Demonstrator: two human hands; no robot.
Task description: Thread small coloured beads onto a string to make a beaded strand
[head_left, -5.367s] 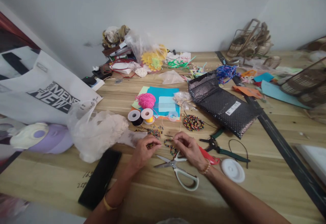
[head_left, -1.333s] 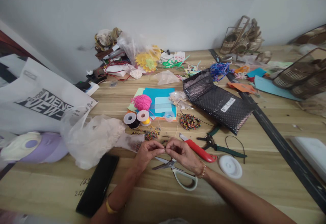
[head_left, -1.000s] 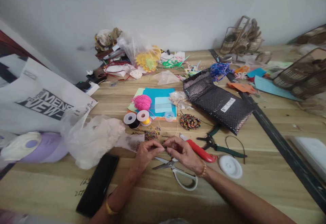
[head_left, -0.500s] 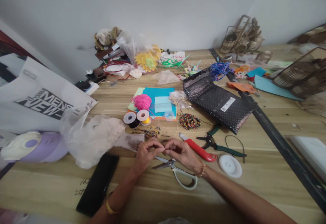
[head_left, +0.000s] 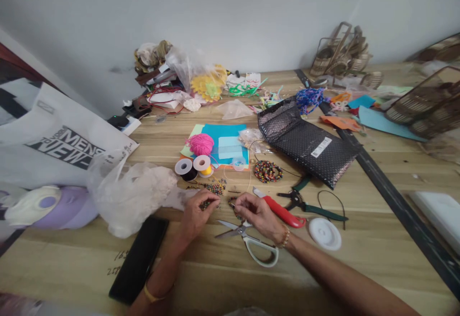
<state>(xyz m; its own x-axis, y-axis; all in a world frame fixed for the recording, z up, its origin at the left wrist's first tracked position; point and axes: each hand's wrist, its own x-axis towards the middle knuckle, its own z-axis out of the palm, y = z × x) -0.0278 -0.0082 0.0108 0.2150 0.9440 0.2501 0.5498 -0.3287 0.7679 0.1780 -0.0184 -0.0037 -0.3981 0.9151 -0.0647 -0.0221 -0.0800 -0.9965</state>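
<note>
My left hand (head_left: pixel 196 210) rests on the wooden table (head_left: pixel 230 277), fingertips pinched in a small heap of coloured beads (head_left: pixel 214 189). My right hand (head_left: pixel 253 210) sits a little to the right, thumb and forefinger pinched on a thin thread or needle tip near a short beaded strand (head_left: pixel 233 202). What exactly the fingers grip is too small to name. White-handled scissors (head_left: pixel 251 242) lie just below both hands. A red-handled cutter (head_left: pixel 282 210) lies right of my right hand.
A coil of strung beads (head_left: pixel 268 171), two thread spools (head_left: pixel 194 165), pink yarn (head_left: pixel 200 143) and blue paper (head_left: pixel 226 141) lie beyond the hands. Green pliers (head_left: pixel 305 204), a white lid (head_left: pixel 325 233), a black mailer bag (head_left: pixel 309 146), a black phone (head_left: pixel 138 258) and a plastic bag (head_left: pixel 131 189) surround them.
My hands were pinched together at the centre; now my left hand has moved left and forward into the bead heap, and the right hand stays pinched near the strand.
</note>
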